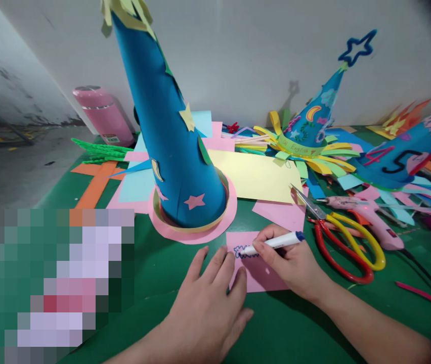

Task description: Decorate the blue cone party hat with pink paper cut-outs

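My right hand is closed around a white marker with a blue end. Its tip touches a pink paper sheet, where a wavy blue outline is drawn. My left hand lies flat with fingers spread, its fingertips at the left edge of that sheet. Just behind stands a tall blue paper cone hat with a pink ring brim, paper stars and a fringed yellow top. Red-and-yellow-handled scissors lie open to the right of my right hand.
A pink glue gun with a black cord lies beyond the scissors. Two more decorated cones, one star-topped and one numbered, stand at the right. A pink bottle, green pipe cleaners and a yellow sheet sit along the wall.
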### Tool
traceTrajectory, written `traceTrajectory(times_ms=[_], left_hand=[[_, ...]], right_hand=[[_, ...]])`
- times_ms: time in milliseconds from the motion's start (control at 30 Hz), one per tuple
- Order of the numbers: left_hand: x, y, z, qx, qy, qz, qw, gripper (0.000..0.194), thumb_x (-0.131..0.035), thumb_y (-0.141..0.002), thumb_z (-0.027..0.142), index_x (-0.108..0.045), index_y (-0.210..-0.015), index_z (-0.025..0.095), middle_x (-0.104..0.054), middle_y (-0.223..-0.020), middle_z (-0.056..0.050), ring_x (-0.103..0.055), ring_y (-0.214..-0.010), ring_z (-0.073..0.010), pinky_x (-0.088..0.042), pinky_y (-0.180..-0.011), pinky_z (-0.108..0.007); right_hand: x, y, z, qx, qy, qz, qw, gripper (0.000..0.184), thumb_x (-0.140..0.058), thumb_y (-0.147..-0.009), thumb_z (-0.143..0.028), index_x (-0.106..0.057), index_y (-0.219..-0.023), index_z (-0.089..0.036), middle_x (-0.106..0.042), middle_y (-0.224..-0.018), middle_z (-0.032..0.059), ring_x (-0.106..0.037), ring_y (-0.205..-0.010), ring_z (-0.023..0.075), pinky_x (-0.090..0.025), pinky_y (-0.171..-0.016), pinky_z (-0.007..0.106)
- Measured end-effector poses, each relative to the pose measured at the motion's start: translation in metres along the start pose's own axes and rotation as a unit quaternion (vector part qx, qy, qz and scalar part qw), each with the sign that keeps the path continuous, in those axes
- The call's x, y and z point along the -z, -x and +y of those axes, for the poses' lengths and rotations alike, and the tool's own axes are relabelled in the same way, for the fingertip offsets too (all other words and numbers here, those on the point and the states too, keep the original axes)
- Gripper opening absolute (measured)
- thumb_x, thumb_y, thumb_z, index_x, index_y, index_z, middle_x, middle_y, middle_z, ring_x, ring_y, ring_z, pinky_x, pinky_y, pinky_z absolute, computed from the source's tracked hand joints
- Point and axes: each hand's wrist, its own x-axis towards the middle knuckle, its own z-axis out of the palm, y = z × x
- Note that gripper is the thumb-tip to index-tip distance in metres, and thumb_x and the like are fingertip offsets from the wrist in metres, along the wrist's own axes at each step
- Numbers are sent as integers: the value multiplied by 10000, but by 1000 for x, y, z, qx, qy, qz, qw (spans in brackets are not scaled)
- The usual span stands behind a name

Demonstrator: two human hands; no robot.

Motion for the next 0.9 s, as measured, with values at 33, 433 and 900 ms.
traceTrajectory(times_ms=[33, 433, 900], left_hand=[[0, 0, 0, 1, 1, 0, 1000, 408, -294, -863, 423, -522, -1093, 174, -548, -1136, -146, -419, -1118, -312, -276, -887, -508], [-3, 2, -1, 7, 11, -1, 1000, 376, -381, -827, 415, -517, -1102, 197, -545, -1134, -130, -410, -1126, -311, -263, -911, -503], [1, 2, -1, 10, 18, -16, 1000, 363, -364, -847, 387, -516, -1113, 193, -526, -1160, -134, -409, -1129, -313, -280, -909, -507]], right_hand=[[0, 0, 0, -1, -4, -1, 1000, 92, -539, -797, -256, -530, -739, -185, -453, -537, -55, -378, -456, 64, -300, -420, 184], [10, -5, 2, -8, -136, 54, 989, 39, -523, -797, -236, -515, -797, -198, -426, -539, -60, -373, -443, 65, -313, -392, 173], [7, 0, -2, -36, -74, 9, 997, 145, -518, -802, -316, -460, -756, -192, -427, -511, -67, -410, -412, 71, -322, -380, 188]])
